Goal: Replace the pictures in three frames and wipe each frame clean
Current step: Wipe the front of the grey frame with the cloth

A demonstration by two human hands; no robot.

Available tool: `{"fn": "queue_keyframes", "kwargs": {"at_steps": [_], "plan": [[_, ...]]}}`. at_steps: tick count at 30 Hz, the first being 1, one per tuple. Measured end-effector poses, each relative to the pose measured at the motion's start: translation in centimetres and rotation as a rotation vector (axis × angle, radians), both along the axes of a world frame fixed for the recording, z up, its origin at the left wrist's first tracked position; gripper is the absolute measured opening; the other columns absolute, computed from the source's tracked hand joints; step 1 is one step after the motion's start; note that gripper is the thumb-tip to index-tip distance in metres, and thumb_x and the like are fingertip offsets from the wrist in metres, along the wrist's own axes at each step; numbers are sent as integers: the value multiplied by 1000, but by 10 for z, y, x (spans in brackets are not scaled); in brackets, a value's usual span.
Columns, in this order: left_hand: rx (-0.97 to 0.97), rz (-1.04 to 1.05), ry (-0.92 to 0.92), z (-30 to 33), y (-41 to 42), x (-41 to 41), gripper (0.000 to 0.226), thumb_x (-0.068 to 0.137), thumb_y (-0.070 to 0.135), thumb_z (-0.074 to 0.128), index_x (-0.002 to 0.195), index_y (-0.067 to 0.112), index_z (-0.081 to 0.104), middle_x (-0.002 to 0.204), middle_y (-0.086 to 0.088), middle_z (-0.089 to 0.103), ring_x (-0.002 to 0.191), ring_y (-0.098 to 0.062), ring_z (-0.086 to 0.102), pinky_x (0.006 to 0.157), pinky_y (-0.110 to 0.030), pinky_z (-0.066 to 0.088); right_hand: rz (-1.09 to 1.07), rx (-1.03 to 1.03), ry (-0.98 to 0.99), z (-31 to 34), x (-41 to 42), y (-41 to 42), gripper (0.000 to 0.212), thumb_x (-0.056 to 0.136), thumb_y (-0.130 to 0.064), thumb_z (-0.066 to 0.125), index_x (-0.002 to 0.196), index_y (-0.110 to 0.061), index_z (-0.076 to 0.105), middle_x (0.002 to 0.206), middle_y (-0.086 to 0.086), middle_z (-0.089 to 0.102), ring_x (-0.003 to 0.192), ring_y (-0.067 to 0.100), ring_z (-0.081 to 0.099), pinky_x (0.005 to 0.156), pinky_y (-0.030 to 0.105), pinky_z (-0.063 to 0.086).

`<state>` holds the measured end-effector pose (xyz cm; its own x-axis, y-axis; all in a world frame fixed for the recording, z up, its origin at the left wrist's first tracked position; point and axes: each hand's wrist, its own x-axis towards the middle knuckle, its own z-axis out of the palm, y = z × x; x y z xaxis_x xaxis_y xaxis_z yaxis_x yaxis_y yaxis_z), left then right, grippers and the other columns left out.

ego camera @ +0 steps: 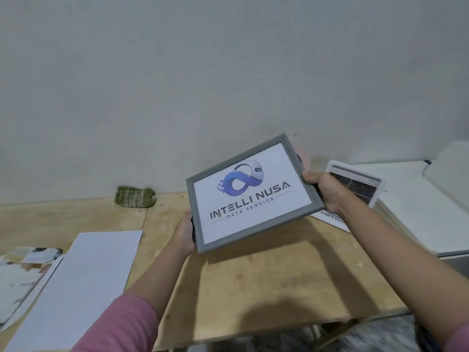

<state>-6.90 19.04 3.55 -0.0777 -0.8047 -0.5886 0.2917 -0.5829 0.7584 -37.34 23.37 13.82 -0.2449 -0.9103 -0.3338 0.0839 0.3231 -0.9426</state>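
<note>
while i check the picture now sitting behind the glass, i hold the grey rectangular picture frame point(255, 193) up off the pale plywood bench point(253, 288), tilted so its face turns toward me and its right corner rides higher than the left. my left hand point(184, 235) grips the lower left edge, fingers curled behind and the thumb side pressing the rim; my right hand point(323, 190) clamps the upper right edge the same way. holding it by opposite sides keeps my fingers mostly off the glass, which i judge matters because the frame is to be wiped. the white print with a blue loop logo and dark lettering point(251, 194) lies straight inside the border, so this frame looks loaded and, i think, ready for cleaning.

the folded green striped cloth point(134, 196) lies at the back of the bench against the wall, well apart from the frame and to its left; one hand must let go to fetch it. a large white sheet point(81, 283) lies flat on the left of the bench, with crumpled printed papers point(22, 270) beside it at the edge. to the right, a white-bordered frame with a dark picture point(355, 185) leans near my right hand, against a white cabinet point(418, 212). nothing stands between the frame and the bare bench below it.
</note>
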Motion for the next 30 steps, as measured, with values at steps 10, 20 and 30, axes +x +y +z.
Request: {"fn": "queue_keyframes", "kwargs": {"at_steps": [10,20,30], "plan": [[-131,243,-143,15,19,102,45,100,49,32,100,17,64,93,-6,71,80,-23,68,59,-33,53,21,-9,-40,-48,90,-47,27,96,-28,47,87,-11,66,72,6,72,61,23,67,55,28,51],[16,609,-503,3,65,229,41,98,48,40,95,12,59,87,-10,64,75,-29,61,64,-35,47,333,193,123,-116,235,-109,21,98,-24,42,99,-11,58,81,6,66,63,20,63,57,29,50],[206,700,-604,-16,59,298,38,97,48,41,80,19,57,91,-9,65,88,-31,61,85,-41,49,553,-110,562,-143,370,-235,16,86,-8,43,86,-12,58,87,9,59,79,23,54,66,24,38]]}}
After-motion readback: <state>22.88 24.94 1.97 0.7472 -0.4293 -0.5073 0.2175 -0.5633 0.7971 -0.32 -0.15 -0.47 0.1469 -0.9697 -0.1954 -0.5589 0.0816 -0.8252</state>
